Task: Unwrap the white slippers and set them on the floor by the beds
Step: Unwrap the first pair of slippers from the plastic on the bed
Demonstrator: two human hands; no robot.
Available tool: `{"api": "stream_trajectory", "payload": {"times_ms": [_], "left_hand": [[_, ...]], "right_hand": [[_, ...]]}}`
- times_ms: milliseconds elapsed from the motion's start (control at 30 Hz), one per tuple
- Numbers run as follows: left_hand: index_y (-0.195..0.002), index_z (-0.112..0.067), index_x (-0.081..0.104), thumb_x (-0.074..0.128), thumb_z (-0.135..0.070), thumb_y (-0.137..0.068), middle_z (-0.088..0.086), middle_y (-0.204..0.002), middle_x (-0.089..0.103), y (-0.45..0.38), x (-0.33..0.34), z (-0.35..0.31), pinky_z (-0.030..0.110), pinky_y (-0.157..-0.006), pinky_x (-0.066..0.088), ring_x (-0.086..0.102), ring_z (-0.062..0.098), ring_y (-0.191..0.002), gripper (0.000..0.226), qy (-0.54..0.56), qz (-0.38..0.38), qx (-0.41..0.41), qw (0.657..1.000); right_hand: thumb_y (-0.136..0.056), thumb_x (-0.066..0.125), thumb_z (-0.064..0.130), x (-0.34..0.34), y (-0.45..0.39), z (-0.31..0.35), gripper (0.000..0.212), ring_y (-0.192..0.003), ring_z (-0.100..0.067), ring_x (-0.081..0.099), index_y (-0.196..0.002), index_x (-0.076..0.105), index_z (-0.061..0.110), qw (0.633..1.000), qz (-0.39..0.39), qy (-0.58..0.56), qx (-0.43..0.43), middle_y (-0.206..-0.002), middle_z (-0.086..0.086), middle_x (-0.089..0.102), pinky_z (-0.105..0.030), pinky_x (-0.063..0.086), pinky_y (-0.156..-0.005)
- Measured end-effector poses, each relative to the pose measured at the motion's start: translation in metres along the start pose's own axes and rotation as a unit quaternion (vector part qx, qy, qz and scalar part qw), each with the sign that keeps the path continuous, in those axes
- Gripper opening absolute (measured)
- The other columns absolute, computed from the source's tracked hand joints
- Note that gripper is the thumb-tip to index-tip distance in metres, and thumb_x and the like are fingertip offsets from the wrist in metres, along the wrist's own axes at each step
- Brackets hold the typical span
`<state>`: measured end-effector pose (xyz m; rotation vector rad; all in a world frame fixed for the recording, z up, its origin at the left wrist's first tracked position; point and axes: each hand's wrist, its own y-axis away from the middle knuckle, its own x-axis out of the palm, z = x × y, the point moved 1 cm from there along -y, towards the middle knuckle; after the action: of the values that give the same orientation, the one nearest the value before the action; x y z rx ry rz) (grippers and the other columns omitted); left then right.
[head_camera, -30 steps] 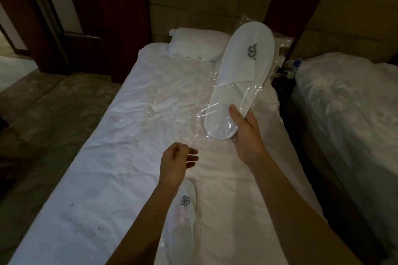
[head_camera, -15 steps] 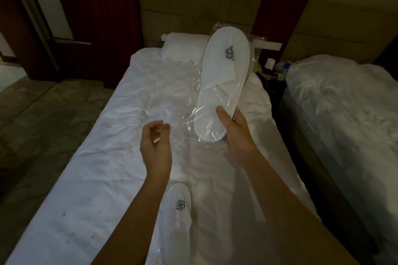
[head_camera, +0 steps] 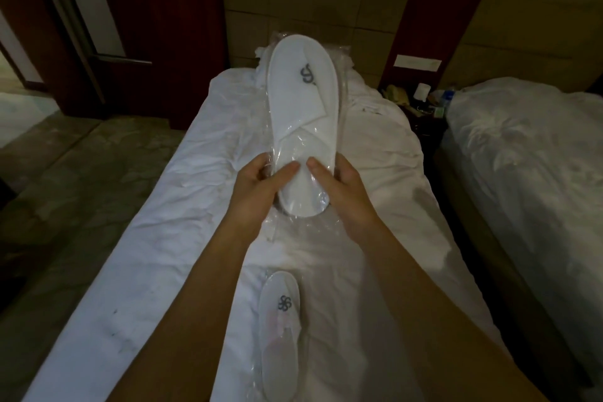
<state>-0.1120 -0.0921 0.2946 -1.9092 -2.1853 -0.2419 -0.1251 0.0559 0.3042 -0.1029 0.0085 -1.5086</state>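
Hands, left (head_camera: 257,186) and right (head_camera: 342,186), each grip pinching the wrapped slipper (head_camera: 303,127), thumbs on top.

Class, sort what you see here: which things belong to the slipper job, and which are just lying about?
Job: wrapped slipper held by left hand and right hand; second wrapped slipper on the bed.
Lying about: pillow, bedside clutter, other bed.

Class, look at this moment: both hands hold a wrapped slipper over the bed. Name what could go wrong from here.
1. Both hands, left hand and right hand, grip only the heel of the held slipper; the slick plastic wrap could let it slip.
2. The second slipper on the bed, also wrapped, may be forgotten.
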Motion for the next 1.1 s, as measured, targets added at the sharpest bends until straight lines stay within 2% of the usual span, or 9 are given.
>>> {"api": "stream_trajectory", "payload": {"times_ms": [100,167,233,300,400,533,700,833,1100], "left_hand": [[-0.102,-0.015,0.070,0.076,-0.021,-0.082,-0.002,-0.088,0.076,-0.002,-0.003,-0.001,0.025,-0.053,0.055,0.073,0.011,-0.078,0.022,-0.017,-0.038,0.011,0.999],[-0.101,-0.015,0.070,0.075,-0.021,-0.084,-0.006,-0.085,0.075,-0.005,-0.006,-0.005,0.022,-0.053,0.054,0.072,0.006,-0.075,0.019,-0.025,-0.061,0.018,0.998],[-0.105,-0.014,0.069,0.073,-0.022,-0.085,-0.005,-0.091,0.075,-0.009,-0.009,-0.009,0.022,-0.057,0.054,0.071,0.007,-0.080,0.022,-0.027,-0.078,0.023,0.996],[-0.108,-0.013,0.069,0.072,-0.023,-0.086,-0.002,-0.097,0.074,-0.013,-0.012,-0.013,0.019,-0.060,0.054,0.070,0.005,-0.081,0.024,-0.025,-0.095,0.029,0.995],[-0.105,-0.014,0.067,0.071,-0.025,-0.087,-0.005,-0.095,0.072,-0.018,-0.015,-0.017,0.010,-0.058,0.051,0.067,0.005,-0.083,0.022,-0.023,-0.123,0.041,0.991],[-0.099,-0.020,0.066,0.070,-0.028,-0.088,-0.017,-0.082,0.070,-0.021,-0.023,-0.018,0.003,-0.054,0.045,0.065,-0.008,-0.072,0.015,-0.030,-0.152,0.053,0.986],[-0.091,-0.027,0.067,0.069,-0.033,-0.087,-0.016,-0.085,0.071,-0.017,-0.027,-0.013,0.007,-0.063,0.049,0.064,-0.012,-0.072,0.008,-0.037,-0.152,0.059,0.986],[-0.099,-0.030,0.066,0.068,-0.033,-0.088,-0.012,-0.098,0.072,-0.013,-0.029,-0.009,0.013,-0.071,0.052,0.067,-0.002,-0.086,0.012,-0.036,-0.134,0.064,0.988],[-0.122,-0.020,0.063,0.068,-0.028,-0.088,-0.002,-0.113,0.073,-0.005,-0.035,0.006,0.032,-0.089,0.057,0.069,0.015,-0.104,0.035,-0.009,-0.136,0.033,0.990]], "right_hand": [[-0.082,0.073,0.042,0.004,0.001,-0.004,0.051,-0.096,-0.017,0.065,-0.124,0.057,0.017,0.982,-0.125,0.138,-0.034,-0.109,-0.004,0.065,-0.031,0.054,-0.086],[-0.085,0.067,0.044,0.007,0.011,-0.001,0.036,-0.089,-0.014,0.059,-0.110,0.059,0.019,0.939,-0.230,0.209,-0.149,-0.099,0.000,0.060,-0.028,0.050,-0.078],[-0.090,0.059,0.039,0.013,0.022,0.002,0.017,-0.069,-0.006,0.055,-0.084,0.055,0.023,0.923,-0.219,0.198,-0.247,-0.076,0.006,0.057,-0.021,0.045,-0.065],[-0.092,0.056,0.028,0.018,0.029,0.001,0.026,-0.053,-0.005,0.046,-0.069,0.048,0.021,0.938,-0.140,0.176,-0.263,-0.058,0.006,0.049,-0.019,0.039,-0.055],[-0.091,0.057,0.016,0.023,0.035,-0.007,0.026,-0.052,-0.015,0.054,-0.066,0.054,0.010,0.964,-0.026,0.156,-0.213,-0.056,-0.003,0.056,-0.029,0.047,-0.053],[-0.088,0.060,0.009,0.028,0.037,-0.024,0.011,-0.070,-0.010,0.070,-0.086,0.070,0.010,0.982,0.051,0.153,-0.100,-0.077,-0.001,0.071,-0.022,0.055,-0.064],[-0.091,0.065,0.016,0.039,0.035,-0.036,0.034,-0.088,-0.022,0.073,-0.124,0.060,0.007,0.997,0.030,0.046,0.054,-0.092,-0.004,0.072,-0.029,0.058,-0.071],[-0.088,0.070,0.023,0.042,0.034,-0.033,0.042,-0.084,-0.017,0.074,-0.127,0.057,0.016,0.989,0.007,-0.107,0.107,-0.094,-0.005,0.076,-0.022,0.056,-0.065],[-0.087,0.071,0.022,0.047,0.036,-0.043,0.042,-0.101,-0.023,0.072,-0.126,0.058,0.022,0.976,0.004,-0.174,0.131,-0.115,-0.009,0.069,-0.028,0.058,-0.075]]}}
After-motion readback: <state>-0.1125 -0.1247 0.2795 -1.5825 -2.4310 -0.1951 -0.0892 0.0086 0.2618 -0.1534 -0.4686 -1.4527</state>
